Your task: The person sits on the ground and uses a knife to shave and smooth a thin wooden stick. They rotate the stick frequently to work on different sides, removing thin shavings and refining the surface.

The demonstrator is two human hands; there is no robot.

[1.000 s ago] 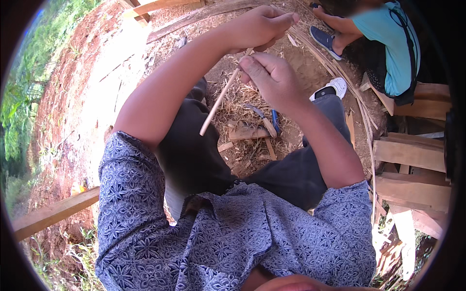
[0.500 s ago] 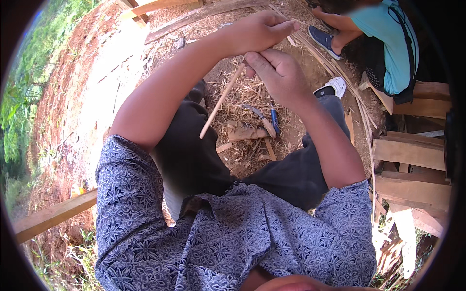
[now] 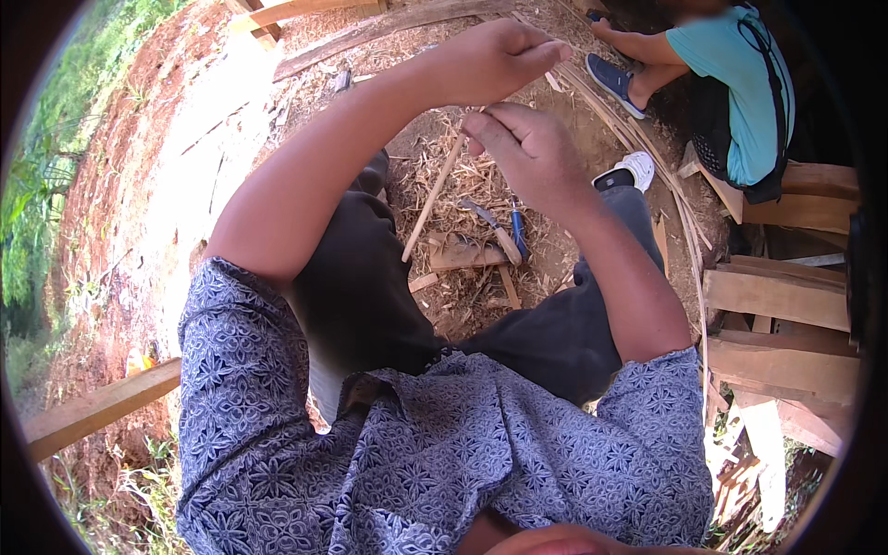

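Observation:
A thin, pale wooden stick (image 3: 433, 201) slants down and left from my right hand (image 3: 535, 153), which is closed around its upper end between thumb and fingers. Just above, my left hand (image 3: 509, 63) is closed, its thumb pressed against the fingers; what it holds, if anything, is hidden. Below the hands, between my legs, lies a wooden block (image 3: 465, 253) among shavings. A curved-bladed knife with a wooden handle (image 3: 505, 242) and a blue-handled tool (image 3: 519, 229) rest against its right side.
Wood shavings (image 3: 453, 180) cover the ground. Long thin strips (image 3: 680, 199) curve along the right. Another person in a turquoise shirt (image 3: 735, 83) sits at the upper right. Stacked planks (image 3: 777, 296) stand at right, a beam (image 3: 102, 407) at left, a long board (image 3: 388, 32) at the top.
My right hand has dropped slightly away from the left hand, leaving a gap between them. The stick has swung, its lower end now further right. The other person's hand has shifted a little.

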